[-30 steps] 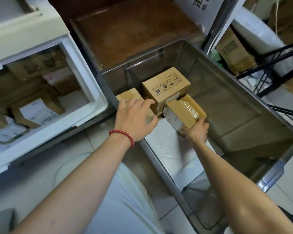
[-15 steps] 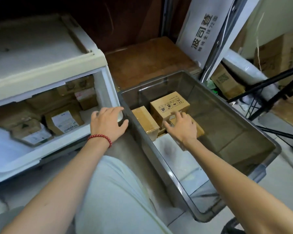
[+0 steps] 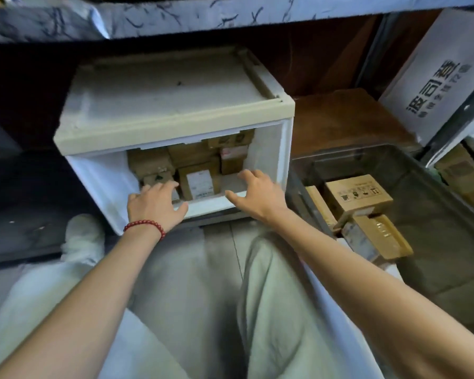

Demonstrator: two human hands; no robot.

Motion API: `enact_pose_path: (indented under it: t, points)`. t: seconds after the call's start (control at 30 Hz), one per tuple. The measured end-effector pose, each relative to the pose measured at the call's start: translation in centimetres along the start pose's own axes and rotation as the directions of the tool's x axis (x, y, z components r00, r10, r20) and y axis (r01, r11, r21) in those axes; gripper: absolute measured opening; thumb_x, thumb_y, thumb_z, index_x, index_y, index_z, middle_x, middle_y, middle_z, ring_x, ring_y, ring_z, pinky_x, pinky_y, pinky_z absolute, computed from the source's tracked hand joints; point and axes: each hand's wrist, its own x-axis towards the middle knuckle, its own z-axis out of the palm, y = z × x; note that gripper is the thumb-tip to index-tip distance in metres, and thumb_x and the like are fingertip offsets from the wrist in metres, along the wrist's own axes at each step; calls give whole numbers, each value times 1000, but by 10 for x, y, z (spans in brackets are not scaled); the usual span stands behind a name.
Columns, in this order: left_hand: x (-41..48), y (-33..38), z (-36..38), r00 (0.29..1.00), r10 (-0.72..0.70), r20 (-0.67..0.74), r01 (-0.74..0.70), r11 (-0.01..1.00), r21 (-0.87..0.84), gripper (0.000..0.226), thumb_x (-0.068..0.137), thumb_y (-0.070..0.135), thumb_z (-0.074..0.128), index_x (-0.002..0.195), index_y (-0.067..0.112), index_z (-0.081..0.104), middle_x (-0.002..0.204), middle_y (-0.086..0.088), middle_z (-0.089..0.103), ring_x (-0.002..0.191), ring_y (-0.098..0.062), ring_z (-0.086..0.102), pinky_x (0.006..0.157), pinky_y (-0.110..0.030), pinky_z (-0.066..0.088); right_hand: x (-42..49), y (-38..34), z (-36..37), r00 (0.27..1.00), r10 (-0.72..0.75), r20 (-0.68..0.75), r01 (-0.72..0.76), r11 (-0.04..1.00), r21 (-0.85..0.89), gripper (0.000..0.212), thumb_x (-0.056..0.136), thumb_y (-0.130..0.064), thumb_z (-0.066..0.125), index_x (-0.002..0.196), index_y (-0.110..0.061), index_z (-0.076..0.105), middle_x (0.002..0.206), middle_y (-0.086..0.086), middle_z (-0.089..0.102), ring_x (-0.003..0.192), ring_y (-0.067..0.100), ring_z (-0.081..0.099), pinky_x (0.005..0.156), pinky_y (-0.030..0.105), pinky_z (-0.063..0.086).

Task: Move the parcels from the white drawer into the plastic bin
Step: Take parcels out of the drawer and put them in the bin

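Your left hand [image 3: 156, 206] and right hand [image 3: 253, 192], spread and empty, reach into the white drawer [image 3: 282, 149], likely for its cardboard parcels [image 3: 200, 181].

That bead bracelet [image 3: 145, 225] on your left hand [image 3: 155, 205] was dark red. Just past those fingers the parcels [image 3: 199, 181] were plain cardboard brown, a couple with white labels. The drawer [image 3: 208, 206] at your fingertips was white, but the cabinet top [image 3: 170, 105] beyond it was more of a yellowed cream. Out past your right hand [image 3: 255, 195], the plastic bin [image 3: 435, 170] was smoky see-through grey, and the brown box [image 3: 356, 195] in it had little black handling symbols. Behind your wrists, the trousers [image 3: 271, 296] were pale grey-green and the shoe [image 3: 84, 236] white. The ledge [image 3: 175, 15] way beyond your hands had a blue-and-white marbled pattern.
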Motion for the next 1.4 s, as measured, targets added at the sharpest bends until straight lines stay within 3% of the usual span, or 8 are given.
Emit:
enact_pose_path:
  t: [0.33, 0.5, 0.83, 1.0, 1.1, 1.2, 1.33, 1.4]
  points:
    - [26, -34, 54, 985, -112, 131, 117, 993, -30, 60, 92, 50, 47, 144, 24, 34, 140, -6, 49, 124, -30, 47, 93, -41, 39, 54, -14, 58, 991, 85, 99, -71, 988, -139, 73, 90, -62, 47, 145, -16, 33, 145, 10, 40, 133, 29, 37, 106, 44, 33]
    - [62, -22, 84, 989, -38, 143, 43, 999, -26, 60, 92, 49, 47, 145, 25, 32, 142, -5, 48, 125, -27, 47, 92, -37, 40, 90, -1, 86, 980, 134, 147, -108, 979, -175, 77, 90, -63, 46, 147, -14, 31, 148, 11, 37, 136, 31, 35, 107, 45, 31]
    - [136, -21, 124, 978, 31, 204, -39, 999, 31, 53, 93, 44, 46, 139, 19, 34, 115, -12, 60, 95, -31, 59, 71, -35, 50, 162, 17, 132, 968, 144, 203, -117, 983, -142, 64, 91, -54, 49, 143, -18, 35, 143, 10, 43, 130, 32, 41, 104, 41, 33]
    - [154, -14, 134, 967, -64, 247, 72, 997, -22, 52, 92, 40, 53, 134, 14, 36, 99, -12, 61, 80, -28, 54, 67, -35, 46, 188, 17, 140, 954, 133, 270, -171, 978, 123, 67, 90, -34, 60, 145, -15, 28, 142, 10, 42, 129, 30, 43, 106, 37, 36]
    - [159, -15, 137, 952, -75, 297, 114, 987, -113, 53, 92, 37, 56, 135, 14, 37, 103, -12, 61, 77, -27, 53, 65, -34, 46, 193, 20, 142, 942, 137, 307, -220, 941, 256, 71, 89, -21, 64, 147, -13, 23, 139, 8, 46, 127, 27, 46, 97, 27, 38]
    - [160, -12, 142, 935, -48, 350, 150, 950, -273, 52, 92, 33, 58, 135, 11, 38, 108, -10, 57, 85, -26, 55, 72, -34, 49, 196, 20, 146, 908, 203, 367, -333, 881, 336, 74, 87, -19, 66, 147, -11, 23, 132, 5, 55, 123, 23, 51, 92, 24, 40]
    - [164, -13, 149, 921, -147, 360, 294, 869, -398, 67, 89, 38, 61, 141, 8, 33, 123, -10, 53, 98, -26, 56, 75, -31, 46, 197, 18, 152, 887, 215, 409, -377, 847, 374, 73, 83, -23, 71, 145, -12, 34, 138, 7, 51, 130, 25, 46, 109, 33, 39]
    - [165, -15, 150, 923, -142, 357, 298, 850, -434, 57, 90, 37, 60, 136, 10, 42, 125, -10, 56, 103, -26, 57, 76, -29, 45, 194, 21, 153, 874, 215, 437, -397, 834, 384, 65, 84, -24, 71, 141, -13, 42, 140, 8, 51, 130, 26, 46, 110, 36, 38]
